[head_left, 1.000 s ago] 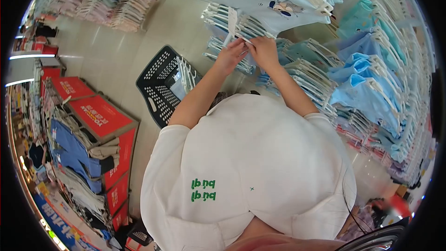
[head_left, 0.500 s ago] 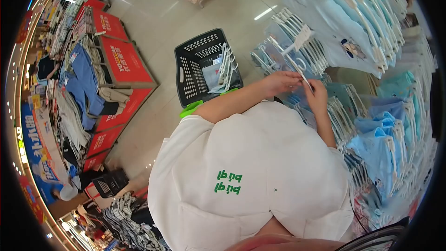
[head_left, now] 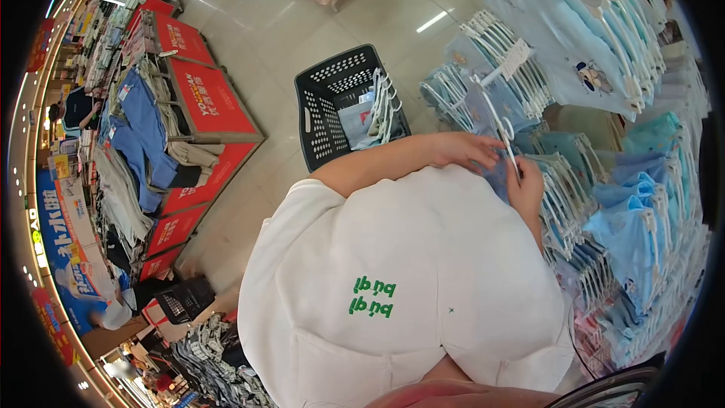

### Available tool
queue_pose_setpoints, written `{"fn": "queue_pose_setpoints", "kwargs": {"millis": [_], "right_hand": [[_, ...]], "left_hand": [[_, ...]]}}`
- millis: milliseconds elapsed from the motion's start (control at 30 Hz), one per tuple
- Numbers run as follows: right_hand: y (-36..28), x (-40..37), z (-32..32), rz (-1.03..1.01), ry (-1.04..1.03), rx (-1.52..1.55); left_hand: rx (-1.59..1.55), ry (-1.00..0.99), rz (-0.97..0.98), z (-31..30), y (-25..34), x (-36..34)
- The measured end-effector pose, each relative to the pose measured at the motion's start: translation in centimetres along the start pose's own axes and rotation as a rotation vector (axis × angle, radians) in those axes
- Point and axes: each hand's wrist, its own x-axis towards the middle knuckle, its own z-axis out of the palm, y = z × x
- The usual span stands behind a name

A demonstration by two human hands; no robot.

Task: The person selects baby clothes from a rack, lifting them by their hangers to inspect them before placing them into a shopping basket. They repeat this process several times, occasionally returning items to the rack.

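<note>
A white clothes hanger (head_left: 501,122) slants between my hands, with a pale blue garment (head_left: 481,109) beside and below it. My right hand (head_left: 526,183) is closed around the lower end of the hanger, thumb and fingers pressed together. From the other side my left hand (head_left: 470,151) meets the hanger, its bent fingertips pinching close to the same end. Packed light blue children's clothes (head_left: 563,38) on white hangers surround my hands on the rack. A white tag (head_left: 515,59) sticks out from the rack just beyond the held hanger.
A black shopping basket (head_left: 306,117) with clothes on hangers stands left of the rack, partly behind my left forearm. Farther left is a red-sided display (head_left: 204,94) piled with trousers. A person (head_left: 117,310) is at the lower left near another dark basket (head_left: 186,298).
Both hands and the hanger have shifted slightly right and down in view. The basket and racks have also shifted right. My left fingers are a little more spread.
</note>
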Motion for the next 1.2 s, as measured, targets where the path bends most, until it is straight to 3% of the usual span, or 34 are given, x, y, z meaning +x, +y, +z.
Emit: {"fn": "queue_pose_setpoints", "kwargs": {"millis": [167, 400, 467, 533, 667, 733, 833, 933, 1000, 1100, 1133, 1200], "right_hand": [[-1.5, -2.8, -2.8, 0.020, 0.023, -0.154], [-4.7, -2.9, -5.5, -0.009, -0.299, -0.036], [-5.2, -1.5, -4.1, -0.153, -0.325, -0.027], [-5.7, 0.3, -1.5, -0.163, -0.361, 0.006], [-7.1, 3.7, 6.7, -0.162, -0.387, 0.234], [-9.2, 4.9, 10.6, -0.093, -0.474, 0.373], [-11.7, 5.5, 16.8, 0.015, -0.548, 0.648], [-13.0, 5.4, 21.6, 0.017, -0.654, 0.641], [-13.1, 5.1, 24.1, -0.392, -0.430, 0.487], [-12.5, 4.5, 27.1, -0.437, -0.290, 0.421], [-11.8, 4.1, 28.3, -0.433, -0.308, 0.425], [-10.1, 2.8, 29.9, -0.213, -0.541, 0.344]], "left_hand": [[0.126, -0.119, -0.080, 0.4, 0.3, 0.5], [0.257, -0.231, -0.107, 1.1, -0.2, -2.2], [0.325, -0.189, -0.045, 0.1, -0.8, -3.4], [0.238, 0.087, -0.033, -1.0, -1.2, -5.1], [-0.024, 0.628, 0.230, -2.9, -3.1, -8.4], [-0.111, 0.790, 0.362, -4.7, -3.7, -10.3], [-0.176, 0.882, 0.521, -7.8, -4.6, -13.5], [-0.173, 0.937, 0.594, -11.0, -5.9, -15.9], [-0.317, 1.088, 0.598, -12.6, -6.4, -17.3], [-0.292, 1.178, 0.584, -17.0, -8.6, -19.3], [-0.267, 1.246, 0.553, -18.0, -9.3, -20.0], [-0.265, 1.317, 0.510, -20.8, -10.0, -20.5]]}}
